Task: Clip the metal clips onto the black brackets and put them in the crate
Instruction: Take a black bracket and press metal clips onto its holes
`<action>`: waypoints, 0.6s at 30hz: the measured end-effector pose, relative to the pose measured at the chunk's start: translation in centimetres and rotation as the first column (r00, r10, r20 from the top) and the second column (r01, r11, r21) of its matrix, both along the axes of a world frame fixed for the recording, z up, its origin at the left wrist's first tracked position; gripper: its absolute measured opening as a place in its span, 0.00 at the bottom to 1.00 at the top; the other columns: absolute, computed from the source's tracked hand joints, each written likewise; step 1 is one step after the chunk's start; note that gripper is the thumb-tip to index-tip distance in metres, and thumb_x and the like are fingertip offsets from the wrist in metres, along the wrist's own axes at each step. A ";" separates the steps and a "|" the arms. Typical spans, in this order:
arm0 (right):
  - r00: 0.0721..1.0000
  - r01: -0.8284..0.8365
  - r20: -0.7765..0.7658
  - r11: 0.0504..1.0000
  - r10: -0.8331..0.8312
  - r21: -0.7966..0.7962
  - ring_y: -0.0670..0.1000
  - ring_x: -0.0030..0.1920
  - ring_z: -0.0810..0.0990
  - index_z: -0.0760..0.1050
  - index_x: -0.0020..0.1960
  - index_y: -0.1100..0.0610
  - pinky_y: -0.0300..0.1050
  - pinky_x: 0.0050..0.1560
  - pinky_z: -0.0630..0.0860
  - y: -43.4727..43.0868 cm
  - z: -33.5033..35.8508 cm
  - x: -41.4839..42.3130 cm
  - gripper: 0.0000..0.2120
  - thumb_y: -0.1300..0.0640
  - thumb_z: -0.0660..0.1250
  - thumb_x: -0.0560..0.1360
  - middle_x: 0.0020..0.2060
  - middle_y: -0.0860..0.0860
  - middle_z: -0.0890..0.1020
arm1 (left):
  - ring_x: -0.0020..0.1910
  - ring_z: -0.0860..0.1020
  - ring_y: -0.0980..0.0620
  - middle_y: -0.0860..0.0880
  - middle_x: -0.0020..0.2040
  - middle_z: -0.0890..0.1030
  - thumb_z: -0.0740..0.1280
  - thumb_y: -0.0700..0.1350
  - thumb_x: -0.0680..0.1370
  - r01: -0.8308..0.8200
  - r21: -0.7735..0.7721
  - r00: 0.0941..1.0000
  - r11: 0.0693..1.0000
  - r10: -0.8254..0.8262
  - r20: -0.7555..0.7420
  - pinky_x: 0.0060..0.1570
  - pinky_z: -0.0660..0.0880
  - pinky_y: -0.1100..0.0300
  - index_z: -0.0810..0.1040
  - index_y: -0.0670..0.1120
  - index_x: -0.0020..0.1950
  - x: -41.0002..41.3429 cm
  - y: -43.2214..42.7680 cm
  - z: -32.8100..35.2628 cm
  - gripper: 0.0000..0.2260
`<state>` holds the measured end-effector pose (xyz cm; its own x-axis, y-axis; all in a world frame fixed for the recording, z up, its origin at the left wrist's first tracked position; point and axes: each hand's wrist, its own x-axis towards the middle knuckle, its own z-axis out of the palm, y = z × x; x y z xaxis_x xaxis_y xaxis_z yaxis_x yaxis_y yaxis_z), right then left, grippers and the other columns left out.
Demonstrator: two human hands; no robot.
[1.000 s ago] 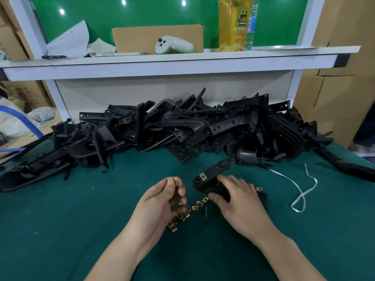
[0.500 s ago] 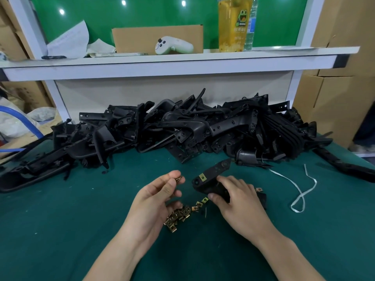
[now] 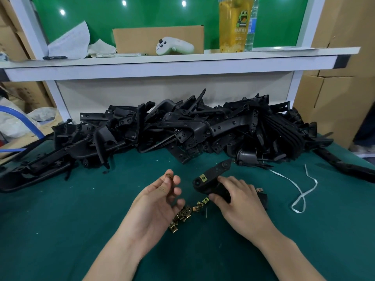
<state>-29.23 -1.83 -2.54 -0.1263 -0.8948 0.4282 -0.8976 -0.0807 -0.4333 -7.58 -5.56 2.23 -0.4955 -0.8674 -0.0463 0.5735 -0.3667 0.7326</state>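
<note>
The green table is the biggest thing. A big pile of black brackets lies at 12 o'clock from the hands. The right hand curls its fingers round one black bracket. A little heap of clips lies at 6 o'clock from that bracket, between the hands. The left hand, at 9 o'clock from the bracket, pinches one metal clip.

Up at 1 o'clock on the white shelf, a tall cup of yellow drink carries a green cartoon frog logo with a row of Chinese characters beneath, too blurred to read. The bottle just behind it has a blue label, its print illegible.
</note>
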 end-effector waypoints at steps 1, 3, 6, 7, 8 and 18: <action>1.000 0.000 -0.005 1.000 0.000 -0.001 0.43 0.55 0.68 0.70 0.70 0.48 0.40 0.54 0.56 0.0 0.0 0.0 0.22 0.40 0.62 0.80 0.55 0.36 0.72 | 0.37 0.78 0.55 0.50 0.46 0.81 0.68 0.42 0.76 -0.003 0.010 1.000 1.000 0.003 -0.002 0.36 0.78 0.60 0.86 0.49 0.46 0.0 0.0 0.0 0.07; 1.000 -0.003 -0.013 1.000 0.003 0.003 0.43 0.55 0.68 0.71 0.69 0.48 0.40 0.54 0.56 0.0 0.0 0.0 0.22 0.39 0.62 0.79 0.54 0.35 0.71 | 0.37 0.78 0.55 0.50 0.47 0.82 0.69 0.44 0.76 -0.021 0.017 1.000 1.000 0.021 0.014 0.36 0.78 0.60 0.87 0.49 0.47 0.0 0.0 0.0 0.06; 0.999 -0.012 -0.030 1.000 0.013 0.026 0.45 0.57 0.70 0.71 0.70 0.49 0.40 0.55 0.57 0.0 0.0 0.1 0.23 0.39 0.62 0.79 0.57 0.38 0.74 | 0.36 0.78 0.56 0.50 0.47 0.83 0.69 0.46 0.76 -0.070 0.018 0.995 0.997 0.069 0.068 0.35 0.78 0.61 0.87 0.49 0.47 0.0 -0.2 -0.1 0.07; 0.999 -0.017 -0.038 0.999 0.018 0.036 0.45 0.58 0.70 0.71 0.70 0.49 0.40 0.56 0.57 0.0 0.0 0.1 0.24 0.38 0.62 0.79 0.59 0.39 0.75 | 0.36 0.78 0.56 0.50 0.47 0.83 0.69 0.46 0.76 -0.095 0.018 0.992 0.995 0.093 0.089 0.35 0.78 0.61 0.87 0.48 0.47 0.0 -0.2 -0.1 0.07; 0.999 -0.021 -0.045 0.999 0.023 0.045 0.45 0.58 0.70 0.70 0.70 0.49 0.40 0.56 0.57 0.0 0.0 0.2 0.24 0.38 0.61 0.79 0.60 0.39 0.75 | 0.35 0.78 0.56 0.49 0.46 0.83 0.70 0.46 0.76 -0.123 0.019 0.987 0.992 0.120 0.108 0.35 0.78 0.62 0.88 0.48 0.46 -0.1 -0.2 -0.1 0.07; 0.994 -0.063 -0.081 0.996 0.068 0.068 0.44 0.56 0.69 0.72 0.68 0.47 0.40 0.57 0.58 0.1 0.2 0.5 0.22 0.38 0.63 0.78 0.58 0.38 0.75 | 0.32 0.77 0.57 0.46 0.42 0.84 0.69 0.44 0.79 -0.310 0.035 0.934 0.950 0.297 0.198 0.32 0.77 0.63 0.87 0.45 0.41 -0.3 -0.6 -0.4 0.10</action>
